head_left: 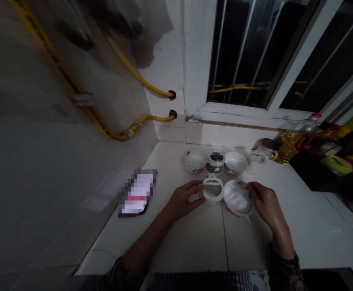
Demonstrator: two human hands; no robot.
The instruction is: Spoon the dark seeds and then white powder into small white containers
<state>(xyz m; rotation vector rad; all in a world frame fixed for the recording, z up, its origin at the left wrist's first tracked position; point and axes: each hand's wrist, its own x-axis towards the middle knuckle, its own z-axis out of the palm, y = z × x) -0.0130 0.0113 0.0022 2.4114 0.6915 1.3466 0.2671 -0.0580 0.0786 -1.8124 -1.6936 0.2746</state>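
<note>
My left hand (185,200) grips the side of a small clear jar (213,190) with a white rim, its thumb and fingers around the edge. The jar's mouth faces up, and a hinged clear lid appears to stand raised behind it. Just right of the jar is a bowl (238,198) with a pinkish outside, holding a heap of white powder or grains (236,195). At this bowl's right rim my right hand (264,198) is closed in a pinch. Whether it holds the rim or a small utensil is hidden by the fingers.
Behind stand a patterned bowl (193,161), a jar with dark contents (216,157), a white bowl (235,161) and another clear jar (256,159). A phone (138,192) lies left. An oil bottle (288,141) and a black box (306,171) are right. Yellow hoses (103,125) run along the wall.
</note>
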